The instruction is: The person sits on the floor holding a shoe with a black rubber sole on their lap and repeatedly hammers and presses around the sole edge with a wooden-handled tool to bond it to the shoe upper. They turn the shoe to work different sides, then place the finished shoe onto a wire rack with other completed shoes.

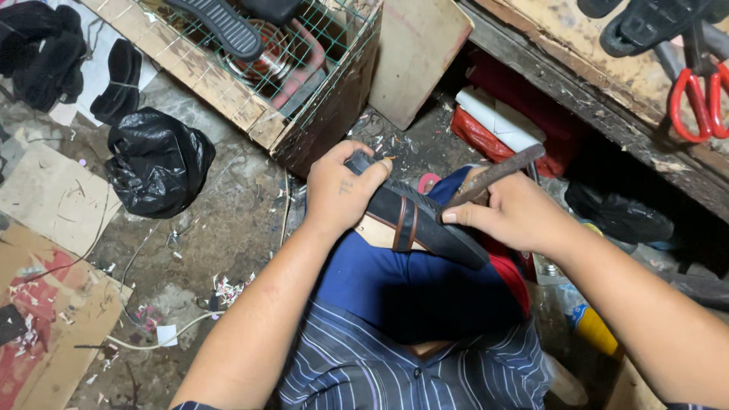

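Note:
My left hand [340, 193] grips the toe end of a black sandal [421, 220] with a brown-striped strap and a tan insole. The sandal rests on my blue-clad knee, slanting down to the right. My right hand [510, 212] holds a rusty metal tool [497, 173] with its thumb pressed against the sandal's strap. The tool's handle sticks up and to the right. Its working end is hidden behind my fingers and the sandal.
A wooden crate with green wire mesh [250, 99] stands ahead, a black sole [220, 26] on top. A black plastic bag [159, 159] and cardboard sheets [53, 197] lie on the dirty floor at left. Red-handled scissors [695, 99] rest on a wooden bench at right.

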